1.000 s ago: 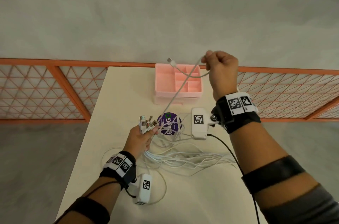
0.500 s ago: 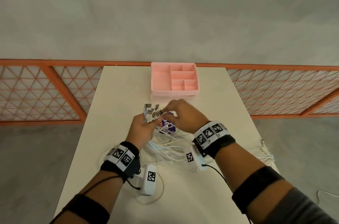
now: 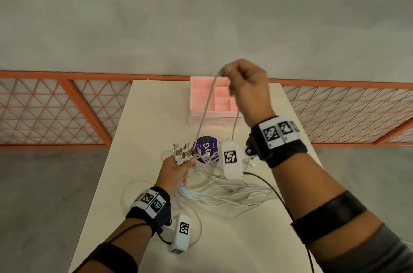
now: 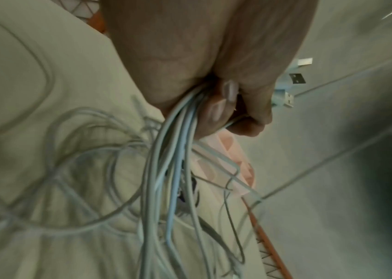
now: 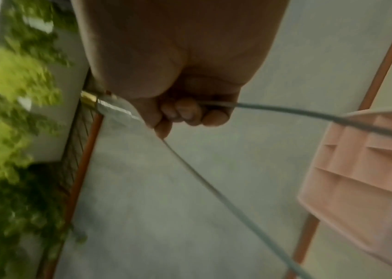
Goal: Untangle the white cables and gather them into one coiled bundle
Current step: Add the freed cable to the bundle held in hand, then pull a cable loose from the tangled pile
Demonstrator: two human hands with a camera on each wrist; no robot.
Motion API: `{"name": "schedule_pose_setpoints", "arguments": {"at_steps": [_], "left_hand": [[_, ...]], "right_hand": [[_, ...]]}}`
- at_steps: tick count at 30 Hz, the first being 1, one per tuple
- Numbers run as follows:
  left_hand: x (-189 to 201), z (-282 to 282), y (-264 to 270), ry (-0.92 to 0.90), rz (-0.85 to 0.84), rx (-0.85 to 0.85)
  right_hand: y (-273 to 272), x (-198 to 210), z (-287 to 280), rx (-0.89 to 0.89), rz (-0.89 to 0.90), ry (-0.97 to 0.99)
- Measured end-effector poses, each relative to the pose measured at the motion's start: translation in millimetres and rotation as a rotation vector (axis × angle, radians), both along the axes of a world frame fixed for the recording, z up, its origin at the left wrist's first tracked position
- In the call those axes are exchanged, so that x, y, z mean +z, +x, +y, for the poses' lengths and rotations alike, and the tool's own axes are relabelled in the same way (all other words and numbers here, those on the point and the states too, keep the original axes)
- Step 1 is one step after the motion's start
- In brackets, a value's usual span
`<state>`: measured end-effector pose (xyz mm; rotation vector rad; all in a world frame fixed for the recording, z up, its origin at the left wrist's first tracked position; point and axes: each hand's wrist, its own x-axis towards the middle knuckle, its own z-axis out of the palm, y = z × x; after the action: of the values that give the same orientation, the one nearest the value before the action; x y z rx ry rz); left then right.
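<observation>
two hands (image 3: 176, 172), one lifted cable (image 3: 206, 112)

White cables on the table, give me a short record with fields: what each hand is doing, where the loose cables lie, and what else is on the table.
left hand: left hand grips a bunch of white cables, plug ends sticking up past the fingers
right hand: right hand raised above the table, pinches one white cable pulled up from the bunch
loose cables: tangled loops lie on the table between the arms
other items: pink compartment tray at far edge; purple round object under the cables
bundle: not yet coiled
</observation>
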<state>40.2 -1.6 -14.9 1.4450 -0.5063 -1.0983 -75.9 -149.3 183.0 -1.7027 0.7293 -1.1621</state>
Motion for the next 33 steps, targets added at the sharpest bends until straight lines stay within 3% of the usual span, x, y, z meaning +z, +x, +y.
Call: {"name": "schedule_pose_setpoints", "arguments": {"at_steps": [3, 6, 8, 12, 13, 14, 17, 22, 26, 28, 33], "left_hand": [[-13, 10, 5, 0.055, -0.024, 0.014], [-14, 13, 10, 0.068, 0.017, 0.056], [-9, 11, 12, 0.016, 0.030, 0.097], [10, -2, 9, -0.073, 0.011, 0.092], [17, -7, 8, -0.082, 0.009, 0.068], [23, -11, 7, -0.090, 0.006, 0.044], [38, -19, 4, -0.127, -0.021, -0.015], [54, -24, -6, -0.175, 0.003, -0.023], [56, -26, -8, -0.172, -0.042, -0.032], [54, -23, -8, -0.170, -0.057, -0.051], [40, -10, -5, -0.114, 0.029, -0.084]], "right_hand": [[-12, 21, -17, -0.150, -0.191, 0.038], [-29, 17, -32, -0.239, -0.109, 0.042], [-38, 2, -36, -0.257, 0.149, 0.033], [-45, -44, -36, -0.160, 0.864, -0.004], [-43, -53, -31, -0.152, 0.952, -0.029], [-40, -61, -24, -0.144, 0.957, -0.057], [-32, -74, -4, -0.064, 0.752, -0.184], [-13, -81, 19, 0.270, 0.514, 0.144], [-8, -92, 28, 0.441, 0.478, 0.140], [-8, -91, 27, 0.435, 0.473, 0.188], [-10, -80, 4, 0.226, 0.368, 0.275]]}}
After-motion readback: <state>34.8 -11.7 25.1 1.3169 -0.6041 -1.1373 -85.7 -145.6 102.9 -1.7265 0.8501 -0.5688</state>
